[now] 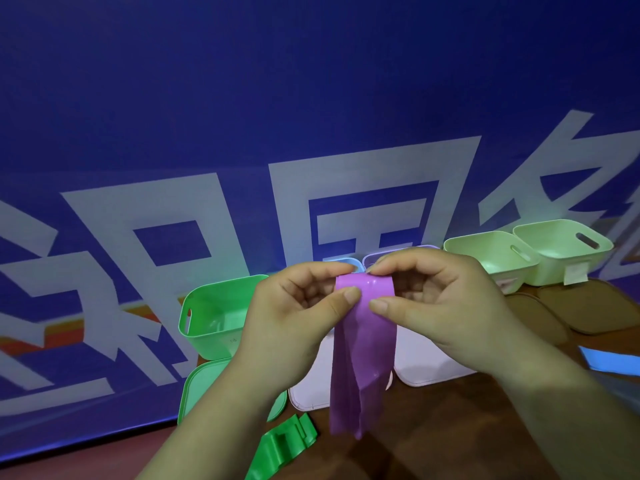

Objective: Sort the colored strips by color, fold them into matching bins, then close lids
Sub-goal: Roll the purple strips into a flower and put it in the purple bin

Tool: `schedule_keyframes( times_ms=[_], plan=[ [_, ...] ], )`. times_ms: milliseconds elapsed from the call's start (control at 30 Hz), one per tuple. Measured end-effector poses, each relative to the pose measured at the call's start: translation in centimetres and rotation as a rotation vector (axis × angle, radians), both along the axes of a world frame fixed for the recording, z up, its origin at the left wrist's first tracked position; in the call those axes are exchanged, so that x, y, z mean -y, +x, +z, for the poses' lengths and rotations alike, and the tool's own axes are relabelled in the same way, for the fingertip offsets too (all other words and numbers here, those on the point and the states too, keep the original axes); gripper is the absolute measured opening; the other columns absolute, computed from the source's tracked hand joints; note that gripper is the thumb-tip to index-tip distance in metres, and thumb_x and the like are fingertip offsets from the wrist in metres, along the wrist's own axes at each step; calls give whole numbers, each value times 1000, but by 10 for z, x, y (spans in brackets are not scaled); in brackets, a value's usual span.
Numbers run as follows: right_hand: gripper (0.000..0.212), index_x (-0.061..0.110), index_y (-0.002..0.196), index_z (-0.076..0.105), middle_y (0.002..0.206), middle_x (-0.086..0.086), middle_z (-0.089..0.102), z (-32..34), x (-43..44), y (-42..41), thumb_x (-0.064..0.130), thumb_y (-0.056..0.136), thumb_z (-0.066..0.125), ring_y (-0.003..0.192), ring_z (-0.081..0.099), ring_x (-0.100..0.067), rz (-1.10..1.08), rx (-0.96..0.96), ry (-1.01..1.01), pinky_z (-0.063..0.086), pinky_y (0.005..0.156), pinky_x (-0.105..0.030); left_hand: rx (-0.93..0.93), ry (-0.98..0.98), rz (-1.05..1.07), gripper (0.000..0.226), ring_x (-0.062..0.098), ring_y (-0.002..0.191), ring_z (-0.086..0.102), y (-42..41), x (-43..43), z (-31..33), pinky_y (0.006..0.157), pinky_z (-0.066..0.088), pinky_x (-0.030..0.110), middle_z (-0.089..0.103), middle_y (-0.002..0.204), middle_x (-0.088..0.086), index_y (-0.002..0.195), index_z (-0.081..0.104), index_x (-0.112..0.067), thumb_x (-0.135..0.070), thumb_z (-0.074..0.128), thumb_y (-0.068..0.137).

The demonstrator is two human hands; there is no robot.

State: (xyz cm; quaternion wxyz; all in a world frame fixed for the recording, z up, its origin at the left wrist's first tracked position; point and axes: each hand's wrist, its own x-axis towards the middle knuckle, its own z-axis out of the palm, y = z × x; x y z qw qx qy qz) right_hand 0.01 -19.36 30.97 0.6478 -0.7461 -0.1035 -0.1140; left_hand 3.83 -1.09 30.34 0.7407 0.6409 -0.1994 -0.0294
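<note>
Pinching the top edge of a purple strip (363, 341) between thumb and fingertips, the left hand (298, 313) and the right hand (433, 306) are both closed on it, held just above the tabletop (450, 427), while the rest of the strip hangs down in loose folds between the wrists. Nearest the camera, a green strip (287, 445) lies crumpled on the tabletop, not yet in any bin, and a blue strip (609, 363) rests flat at the right edge, also waiting. Just behind the green strip sits a green lid (207, 386), off its bin, with two pale pink lids (426, 362) beside it under the hanging purple strip. Further back the green bin (211, 317) stands open, and I see no strip clearly inside it. Behind the hands, the rims of a blue bin (346, 263) and a purple bin (391, 252) just show; their contents are hidden. Farthest right, two pale green bins (526, 254) stand open and look empty, with brown lids (595, 310) lying near them. As a judgement, the work is early: the purple strip is being folded, at least two strips remain loose, and every lid in view is off.
</note>
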Motion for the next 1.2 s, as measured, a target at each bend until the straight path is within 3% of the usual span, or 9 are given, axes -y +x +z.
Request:
schedule_keyframes(
  times_ms=[233, 367, 467, 567, 700, 767, 867, 1033, 1200],
  plan=[
    [34, 29, 101, 74, 110, 3, 71, -6, 3, 0, 8, 75, 82, 103, 69, -23, -62, 118, -140, 57, 86, -33, -68, 10, 27, 18, 12, 73, 73, -7, 6, 3, 62, 57, 19, 78, 81, 2, 94, 75, -17, -3, 69, 84],
    [28, 28, 96, 75, 97, 1, 75, -3, 1, -2, 21, 71, 85, 90, 72, -21, -83, 55, -39, 60, 81, -41, -35, 58, 28, 15, 7, 75, 73, -10, 7, 6, 65, 57, 18, 78, 83, -4, 95, 75, -20, -16, 69, 82],
    [26, 25, 93, 75, 93, 2, 76, 2, 3, -3, 20, 68, 80, 85, 72, -17, -85, 19, -43, 61, 76, -36, 30, 142, 24, 29, 10, 83, 73, -9, 6, 4, 65, 57, 23, 78, 89, -6, 103, 74, -22, -31, 66, 76],
    [25, 21, 94, 74, 94, 1, 76, 7, 7, -4, 16, 71, 80, 88, 73, -17, -71, -9, -54, 61, 75, -31, 77, 214, -12, 40, 14, 95, 72, -10, 4, 1, 81, 60, 37, 76, 101, -7, 118, 69, -22, -33, 67, 79],
    [24, 16, 93, 73, 88, 1, 77, 13, 11, -6, 18, 70, 77, 83, 74, -15, -63, -46, 8, 60, 70, -27, 200, 378, -32, 38, 5, 99, 69, -10, 2, 4, 86, 59, 32, 72, 107, -19, 121, 64, -34, -25, 76, 86],
    [20, 14, 94, 73, 87, 1, 77, 15, 12, -6, 15, 74, 76, 82, 74, -16, -69, -69, 8, 62, 70, -33, 241, 431, -16, 40, 0, 98, 67, -9, 3, 5, 85, 59, 28, 69, 107, -25, 119, 62, -41, -24, 76, 85],
    [19, 15, 95, 73, 87, -1, 77, 15, 13, -6, 16, 76, 74, 82, 74, -17, -74, -90, 15, 60, 71, -30, 258, 413, 3, 42, 0, 99, 67, -8, 5, 5, 86, 59, 27, 69, 107, -25, 117, 63, -40, -20, 77, 84],
    [13, 15, 96, 72, 83, -2, 76, 14, 14, -8, 11, 84, 71, 75, 74, -15, -81, -120, 35, 56, 65, -24, 298, 339, 29, 33, 20, 95, 67, -7, 8, 2, 79, 60, 42, 70, 100, -9, 108, 68, -27, -13, 80, 81],
    [13, 12, 100, 70, 86, -5, 77, 12, 10, -13, 8, 88, 68, 79, 75, -19, -102, -131, 119, 58, 66, -26, 354, 347, 77, 36, 19, 103, 65, -11, 15, -4, 83, 58, 42, 67, 109, -16, 113, 64, -40, -25, 73, 82]
  ],
)
